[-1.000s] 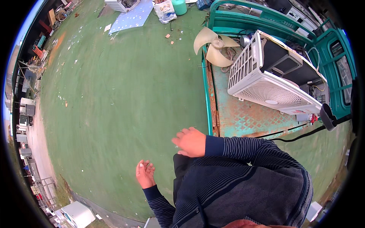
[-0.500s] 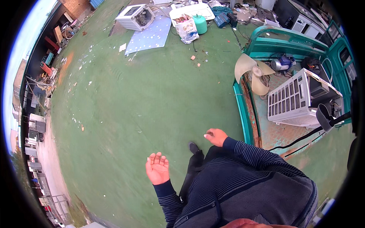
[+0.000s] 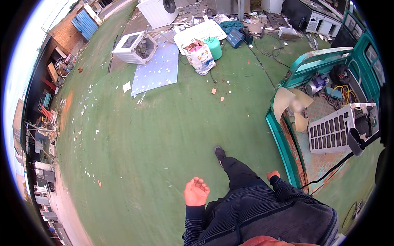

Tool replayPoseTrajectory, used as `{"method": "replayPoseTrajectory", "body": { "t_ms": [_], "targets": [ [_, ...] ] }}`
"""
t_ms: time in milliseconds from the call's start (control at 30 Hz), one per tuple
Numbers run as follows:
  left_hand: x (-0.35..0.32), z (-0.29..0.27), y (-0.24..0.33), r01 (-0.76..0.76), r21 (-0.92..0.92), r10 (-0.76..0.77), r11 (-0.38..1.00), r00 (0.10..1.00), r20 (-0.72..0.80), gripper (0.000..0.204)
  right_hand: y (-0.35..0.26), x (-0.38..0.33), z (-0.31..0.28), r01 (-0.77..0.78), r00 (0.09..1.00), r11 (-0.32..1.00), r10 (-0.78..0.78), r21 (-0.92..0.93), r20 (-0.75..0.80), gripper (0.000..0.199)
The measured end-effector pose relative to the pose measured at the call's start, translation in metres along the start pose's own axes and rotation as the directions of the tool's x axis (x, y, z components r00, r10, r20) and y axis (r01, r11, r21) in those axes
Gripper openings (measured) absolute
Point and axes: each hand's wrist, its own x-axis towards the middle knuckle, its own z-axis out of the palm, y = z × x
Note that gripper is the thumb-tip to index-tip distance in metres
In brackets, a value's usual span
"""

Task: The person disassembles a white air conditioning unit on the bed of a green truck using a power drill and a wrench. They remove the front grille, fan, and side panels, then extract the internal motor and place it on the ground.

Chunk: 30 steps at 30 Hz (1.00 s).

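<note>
My left hand is held out palm up in front of my body, over the green ground. Its fingers are loosely bent and apart, and nothing lies in it. Lower at my right side is my right hand, nearest to the green side panel of a truck bed. Its fingers are mostly hidden, and I see no object in it. On the bed are a white slatted outdoor air-conditioner unit, a pale fan blade and a small blue motor.
Ahead lie a blue spotted sheet, an overturned white appliance, a filled white bag and a green container. Cables trail over the ground near the truck. Scrap and old appliances line the far left edge.
I have stepped forward, and the scene has shifted down in view. My right hand has dropped back to my side beside the truck bed. My left hand sits lower and further right.
</note>
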Motion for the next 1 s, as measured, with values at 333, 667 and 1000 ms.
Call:
{"method": "replayPoseTrajectory", "body": {
  "t_ms": [333, 667, 1000],
  "targets": [
    [0.115, 0.111, 0.156, 0.015, 0.166, -0.02, 0.986, 0.999, 0.032, 0.019, -0.266, 0.046, -0.038, 0.199, 0.964, 0.969, -0.168, -0.144, 0.205, 0.052],
    [0.228, 0.141, 0.276, -0.065, 0.262, 0.03, 0.963, 0.991, 0.134, 0.019, -0.681, 0.096, -0.13, 0.373, 0.927, 0.926, -0.368, -0.061, 0.075, 0.048],
    [0.37, 0.241, 0.504, -0.08, 0.085, 0.073, 0.993, 0.994, 0.077, 0.016, -0.904, 0.048, -0.158, 0.787, 0.612, 0.563, -0.762, -0.251, 0.209, 0.046]
  ]
}}
